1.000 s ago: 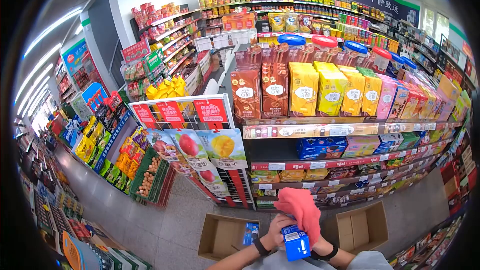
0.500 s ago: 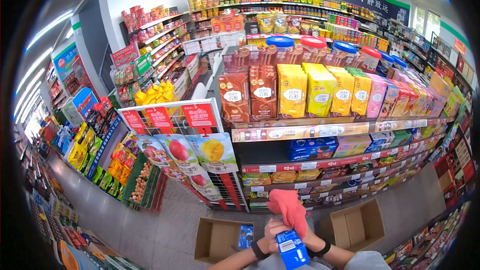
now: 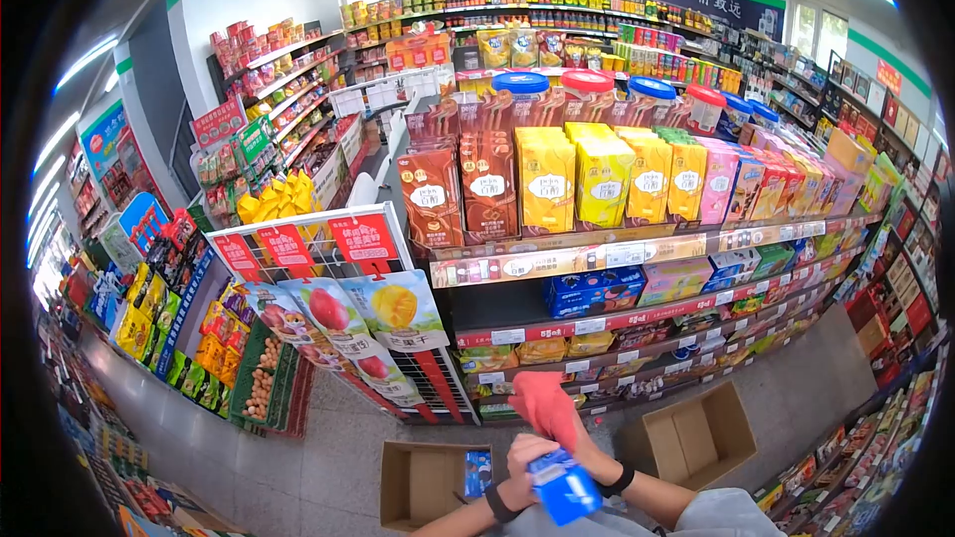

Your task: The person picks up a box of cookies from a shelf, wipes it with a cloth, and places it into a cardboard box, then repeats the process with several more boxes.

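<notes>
My left hand (image 3: 524, 455) is closed around one end of a blue box (image 3: 565, 489), low in the middle of the view. Right beside it, my right hand (image 3: 589, 452) holds a bunched red cloth (image 3: 547, 408), which hides most of its fingers. The cloth rises above both hands, in front of the lower shelves. Whether the right fingers also touch the box cannot be made out. The box is tilted and slightly blurred.
An open carton (image 3: 406, 482) with blue packs (image 3: 477, 472) inside stands on the floor at left. Another open carton (image 3: 696, 433) is at right. Ahead are shelves with yellow boxes (image 3: 545, 184) and brown boxes (image 3: 431, 199); a wire rack (image 3: 438, 383) with hanging pouches adjoins them.
The view has shifted, so shelves and cartons appear farther left. Both hands, the cloth and the blue box have moved slightly left in view, and the box has turned.
</notes>
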Motion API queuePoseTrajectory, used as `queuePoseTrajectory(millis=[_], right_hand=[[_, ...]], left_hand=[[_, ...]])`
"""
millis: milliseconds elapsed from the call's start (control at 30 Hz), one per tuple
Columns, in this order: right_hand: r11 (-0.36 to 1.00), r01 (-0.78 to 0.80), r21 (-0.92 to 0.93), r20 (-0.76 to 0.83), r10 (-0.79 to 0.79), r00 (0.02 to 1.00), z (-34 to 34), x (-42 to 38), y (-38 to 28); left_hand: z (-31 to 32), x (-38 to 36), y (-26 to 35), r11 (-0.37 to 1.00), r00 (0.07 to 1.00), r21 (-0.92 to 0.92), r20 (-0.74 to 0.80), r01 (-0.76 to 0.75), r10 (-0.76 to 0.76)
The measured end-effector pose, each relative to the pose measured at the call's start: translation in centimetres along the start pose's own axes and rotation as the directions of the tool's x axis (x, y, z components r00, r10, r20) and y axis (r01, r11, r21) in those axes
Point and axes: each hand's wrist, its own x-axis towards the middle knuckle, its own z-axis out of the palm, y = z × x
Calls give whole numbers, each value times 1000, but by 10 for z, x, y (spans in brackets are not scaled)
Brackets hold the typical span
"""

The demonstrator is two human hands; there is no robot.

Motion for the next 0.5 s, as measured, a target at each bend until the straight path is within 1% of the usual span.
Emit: queuePoseTrajectory(millis=[33, 67, 100, 167, 200, 233, 333, 367, 433, 467, 500], right_hand=[[999, 8, 40, 1, -8, 1000, 3, 1, -4], [999, 9, 41, 14, -9, 1000, 4, 2, -8], [999, 8, 42, 27, -9, 1000, 7, 4, -21], [991, -2, 136, 23, -1, 1000, 16, 1, -63], [983, -7, 183, 21, 3, 1000, 22, 1, -87], [998, 4, 55, 21, -5, 1000, 22, -2, -95], [1000, -9, -6, 14, 9, 1000, 25, 2, -100], [999, 29, -24, 42, -28, 999, 24, 7, -104], [994, 63, 94, 61, -69, 996, 24, 10, -105], [972, 58, 227, 51, -72, 996, 25, 10, -100], [964, 52, 260, 43, -65, 997, 24, 10, -92]], left_hand=[[0, -11, -9, 997, 997, -29, -18, 73, -73], [-2, -17, -15, 987, 988, -59, -32, 146, -149], [-5, -12, -18, 986, 989, -76, 0, 149, -149], [-15, -27, -26, 971, 950, -15, 211, 237, -229], [-16, -36, -31, 960, 926, -13, 269, 278, -265], [-16, -39, -34, 956, 919, -18, 283, 292, -276], [-17, -41, -40, 949, 907, -34, 310, 312, -287], [-17, -40, -42, 947, 902, -38, 320, 318, -290], [-21, -37, -44, 951, 899, -33, 337, 307, -279], [-24, -32, -43, 956, 901, -23, 343, 292, -266], [-27, -21, -37, 976, 933, -10, 295, 219, -206]])
